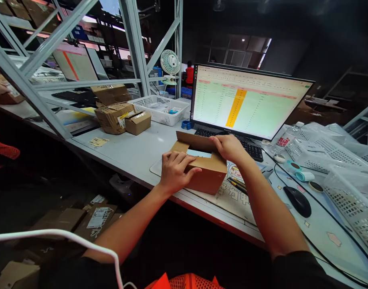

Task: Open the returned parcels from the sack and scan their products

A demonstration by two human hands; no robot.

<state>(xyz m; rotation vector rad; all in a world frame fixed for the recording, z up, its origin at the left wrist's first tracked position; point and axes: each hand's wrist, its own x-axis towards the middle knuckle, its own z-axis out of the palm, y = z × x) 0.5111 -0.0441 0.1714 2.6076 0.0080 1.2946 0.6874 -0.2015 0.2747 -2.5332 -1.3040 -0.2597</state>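
A brown cardboard box (pixel 206 178) stands at the front edge of the desk, its far flap raised. Through a gap in its top, something white or pale blue (pixel 199 153) shows inside; I cannot make out what it is. My left hand (pixel 176 170) grips the near left side of the box, fingers over the top and thumb along the front. At the far right corner, my right hand (pixel 229 147) is closed on the raised flap, its fingertips partly hidden behind the cardboard.
Behind the box are a keyboard (pixel 253 151) and a monitor (pixel 247 100). Pens (pixel 238 185) and a mouse (pixel 297 201) lie to the right, near white baskets (pixel 352 208). Small cartons (pixel 138 122) and a white basket (pixel 162 120) stand back left. A white cable (pixel 66 233) crosses the lower left.
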